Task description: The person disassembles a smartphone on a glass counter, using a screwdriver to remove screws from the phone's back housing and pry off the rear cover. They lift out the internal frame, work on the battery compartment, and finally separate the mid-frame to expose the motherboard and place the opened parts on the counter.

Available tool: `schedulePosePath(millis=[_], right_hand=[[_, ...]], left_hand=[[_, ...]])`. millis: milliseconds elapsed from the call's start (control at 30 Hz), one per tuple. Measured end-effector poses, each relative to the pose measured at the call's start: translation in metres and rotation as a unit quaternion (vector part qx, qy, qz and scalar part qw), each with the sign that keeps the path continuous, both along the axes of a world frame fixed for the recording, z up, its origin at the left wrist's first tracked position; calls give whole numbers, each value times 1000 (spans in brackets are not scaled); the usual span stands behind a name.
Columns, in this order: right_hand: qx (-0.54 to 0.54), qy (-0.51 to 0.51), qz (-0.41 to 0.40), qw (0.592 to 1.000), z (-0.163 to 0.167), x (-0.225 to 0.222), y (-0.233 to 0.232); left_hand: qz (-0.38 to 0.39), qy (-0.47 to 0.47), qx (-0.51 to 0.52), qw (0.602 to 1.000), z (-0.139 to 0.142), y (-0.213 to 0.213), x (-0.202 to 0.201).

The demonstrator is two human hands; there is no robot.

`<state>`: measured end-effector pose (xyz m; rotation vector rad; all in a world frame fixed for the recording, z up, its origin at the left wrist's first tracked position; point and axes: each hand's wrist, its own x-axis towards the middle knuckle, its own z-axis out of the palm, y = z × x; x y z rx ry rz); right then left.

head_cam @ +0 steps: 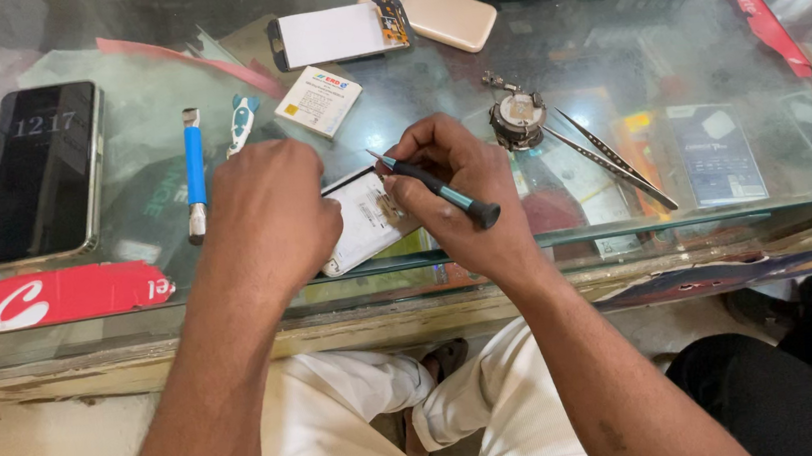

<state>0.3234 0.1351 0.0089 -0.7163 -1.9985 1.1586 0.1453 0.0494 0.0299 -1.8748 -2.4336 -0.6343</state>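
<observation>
Head view: I see my left hand (269, 217) curled knuckles-up over the left end of an opened phone (365, 220), pressing it down on the glass counter (558, 51); the fingers are folded under, so I can't tell how much of the phone they wrap. My right hand (458, 192) is closed in a pinch on a small screwdriver (437, 190), dark shaft with a teal band, its tip pointing to ten o'clock and sitting just above the phone's top edge. The phone lies white side up near the counter's front edge, tilted, between both hands.

At ten o'clock from my left hand lie a blue-handled tool (194, 175) and a small white-and-blue tool (239, 125), side by side. Farther out at nine o'clock rests a black phone (40, 174), screen up. At twelve o'clock sits a flat white battery (317, 100), and beyond it a phone body (335, 34) against a gold back cover (444, 18). At two o'clock from my right hand sits a small round metal part (517, 119), with tweezers (610, 156) just beside it running toward four o'clock.
</observation>
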Motion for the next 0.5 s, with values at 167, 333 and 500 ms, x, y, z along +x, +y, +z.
schedulePosePath(millis=[167,333,500], right_hand=[[-2,70,23,997,-1,2,-3],[52,52,50,996,-4,7,-7],[33,28,13,999,-5,6,-4]], left_hand=[[38,33,-22,998,-2,-4,7],[24,1,2,1000,-2,3,6],[-16,5,30,999,-4,8,5]])
